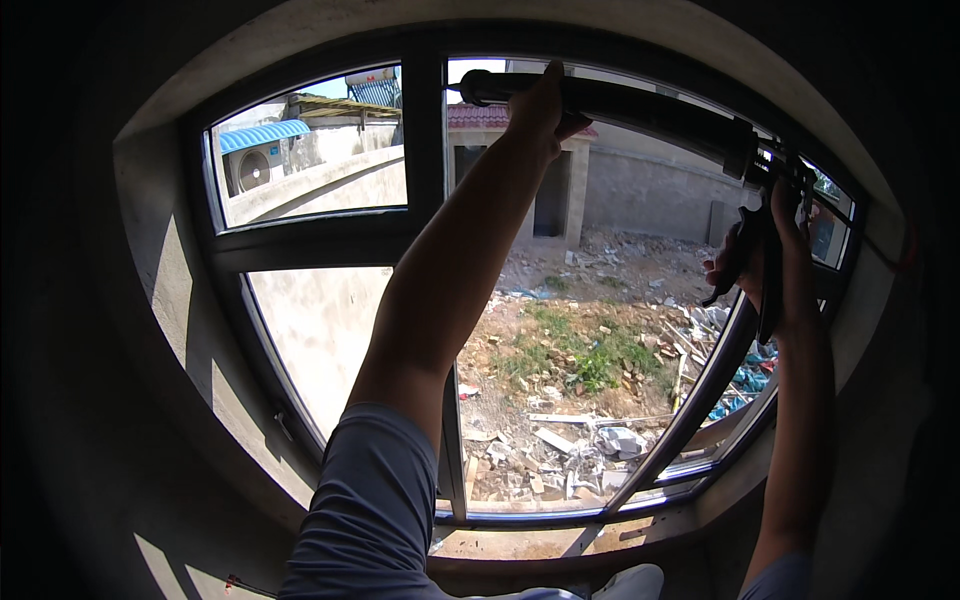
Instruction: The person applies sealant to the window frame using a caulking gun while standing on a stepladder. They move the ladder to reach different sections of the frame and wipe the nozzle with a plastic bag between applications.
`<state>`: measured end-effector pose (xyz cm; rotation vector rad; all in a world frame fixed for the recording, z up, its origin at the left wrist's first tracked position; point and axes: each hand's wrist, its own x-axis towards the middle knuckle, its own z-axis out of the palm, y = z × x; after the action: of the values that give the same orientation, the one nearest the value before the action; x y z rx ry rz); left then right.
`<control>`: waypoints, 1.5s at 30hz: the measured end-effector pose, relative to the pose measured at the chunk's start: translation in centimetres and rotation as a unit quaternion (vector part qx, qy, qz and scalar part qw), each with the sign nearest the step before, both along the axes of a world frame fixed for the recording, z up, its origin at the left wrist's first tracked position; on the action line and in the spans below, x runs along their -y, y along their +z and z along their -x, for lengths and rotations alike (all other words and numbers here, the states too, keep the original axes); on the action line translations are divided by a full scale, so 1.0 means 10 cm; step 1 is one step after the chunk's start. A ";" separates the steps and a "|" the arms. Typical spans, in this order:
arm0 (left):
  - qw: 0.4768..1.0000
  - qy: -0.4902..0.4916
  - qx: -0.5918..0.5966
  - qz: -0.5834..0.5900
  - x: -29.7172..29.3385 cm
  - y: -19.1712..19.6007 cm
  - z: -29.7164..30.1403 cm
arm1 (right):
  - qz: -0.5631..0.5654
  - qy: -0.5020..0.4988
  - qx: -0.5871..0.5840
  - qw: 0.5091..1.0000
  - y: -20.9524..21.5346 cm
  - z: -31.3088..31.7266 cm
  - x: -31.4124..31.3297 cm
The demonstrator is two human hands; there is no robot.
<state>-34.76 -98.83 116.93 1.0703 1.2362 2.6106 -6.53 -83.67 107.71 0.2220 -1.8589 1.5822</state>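
Observation:
A long black caulking gun (650, 112) is held up across the top of the window, nearly level. Near its front end, my left hand (540, 108) is wrapped round the barrel. My right hand (765, 250) grips the handle and trigger at the back end, on the right. The thin nozzle (453, 87) points left, at the upright of the dark window frame (428, 140); whether it touches the frame I cannot tell. Both arms are raised, and the tool looks dark against the bright outdoors.
Bare plaster edges (170, 290) surround the window on all sides. A window handle (283, 427) sits on the lower left sash. Through the glass lie rubble (570, 460) and weeds (595, 365), with an outdoor air-conditioner unit (253, 170) at the upper left. The sill (540, 545) runs below.

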 end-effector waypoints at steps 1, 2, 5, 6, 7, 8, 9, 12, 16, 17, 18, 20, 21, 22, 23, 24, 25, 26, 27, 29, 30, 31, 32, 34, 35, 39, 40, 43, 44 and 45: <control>1.000 -0.004 0.004 -0.009 -0.01 -0.05 0.01 | 0.010 -0.019 0.005 1.000 -0.03 0.00 0.00; 1.000 -0.009 0.007 -0.009 -0.02 -0.10 0.02 | 0.026 -0.018 0.002 0.999 -0.07 -0.01 0.01; 0.999 -0.027 0.024 -0.024 -0.04 -0.22 0.06 | 0.055 -0.053 0.007 0.997 -0.17 -0.02 0.03; 0.999 -0.030 0.028 -0.022 -0.04 -0.26 0.08 | 0.048 -0.049 0.010 0.998 -0.20 -0.03 0.03; 0.999 -0.031 0.033 -0.021 -0.05 -0.32 0.09 | 0.041 -0.046 0.013 0.998 -0.23 -0.04 0.03; 0.999 -0.029 0.039 -0.019 -0.07 -0.38 0.09 | 0.027 -0.058 0.019 0.998 -0.26 -0.05 0.03; 0.998 -0.023 0.052 -0.021 -0.08 -0.43 0.10 | 0.033 -0.076 0.013 0.996 -0.30 -0.05 0.03; 0.998 -0.038 0.051 -0.010 -0.06 -0.59 0.11 | 0.026 -0.068 0.026 0.997 -0.41 -0.09 0.03; 0.996 -0.034 0.078 -0.001 -0.05 -0.78 0.06 | 0.052 -0.058 0.056 0.995 -0.57 -0.09 0.02; 0.996 -0.035 0.081 0.002 -0.04 -0.83 0.05 | 0.041 -0.070 0.063 0.995 -0.63 -0.11 0.03; 0.996 -0.036 0.083 0.005 -0.03 -0.88 0.03 | 0.061 -0.071 0.078 0.993 -0.68 -0.12 0.02; 0.996 -0.036 0.076 0.013 -0.01 -1.00 -0.01 | 0.068 -0.060 0.091 0.992 -0.79 -0.12 0.01; 0.996 -0.035 0.077 0.018 0.01 -1.05 -0.03 | 0.058 -0.067 0.088 0.992 -0.84 -0.12 0.00; 0.996 -0.034 0.078 0.024 0.02 -1.10 -0.04 | 0.064 -0.068 0.095 0.991 -0.90 -0.13 -0.01; 0.995 -0.037 0.087 0.025 0.02 -1.15 -0.05 | 0.070 -0.069 0.102 0.990 -0.96 -0.14 -0.02; 0.995 -0.027 0.094 0.035 0.02 -1.19 -0.07 | 0.067 -0.056 0.102 0.991 -1.02 -0.15 -0.04; 0.993 -0.014 0.106 0.047 0.01 -1.24 -0.10 | 0.071 -0.043 0.120 0.989 -1.07 -0.18 -0.06; 0.991 0.002 0.119 0.056 0.02 -1.29 -0.11 | 0.106 -0.056 0.119 0.986 -1.14 -0.17 -0.06; 0.990 -0.004 0.128 0.058 0.03 -1.33 -0.12 | 0.099 -0.058 0.120 0.986 -1.20 -0.18 -0.07; 0.989 -0.002 0.138 0.054 0.05 -1.44 -0.15 | 0.097 -0.058 0.123 0.986 -1.32 -0.18 -0.08; 0.988 -0.002 0.145 0.052 0.05 -1.50 -0.16 | 0.099 -0.057 0.125 0.986 -1.38 -0.18 -0.08; 0.988 -0.003 0.146 0.043 0.04 -1.55 -0.17 | 0.101 -0.056 0.127 0.985 -1.43 -0.18 -0.08; 0.988 -0.009 0.149 0.046 0.05 -1.60 -0.17 | 0.104 -0.062 0.128 0.984 -1.49 -0.18 -0.07; 0.987 -0.023 0.152 0.052 0.06 -1.69 -0.17 | 0.110 -0.076 0.128 0.983 -1.60 -0.19 -0.06; 0.988 -0.032 0.144 0.055 0.08 -1.75 -0.17 | 0.111 -0.075 0.141 0.981 -1.65 -0.20 -0.06; 0.990 -0.030 0.136 0.037 0.11 -1.97 -0.20 | 0.133 -0.068 0.142 0.979 -1.88 -0.20 -0.06; 0.989 -0.026 0.138 0.044 0.11 -2.02 -0.20 | 0.122 -0.066 0.142 0.980 -1.94 -0.21 -0.07; 0.985 -0.069 0.157 0.033 0.14 -2.13 -0.17 | 0.091 -0.061 0.136 0.985 -2.09 -0.24 -0.08; 0.984 -0.074 0.157 0.029 0.14 -2.17 -0.16 | 0.092 -0.055 0.141 0.984 -2.14 -0.25 -0.08; 0.984 -0.079 0.157 0.025 0.14 -2.22 -0.16 | 0.092 -0.049 0.146 0.984 -2.17 -0.26 -0.08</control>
<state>-33.14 -100.25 94.76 0.6819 1.0895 2.4901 -3.94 -82.85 85.96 -0.1915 -1.8905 1.7797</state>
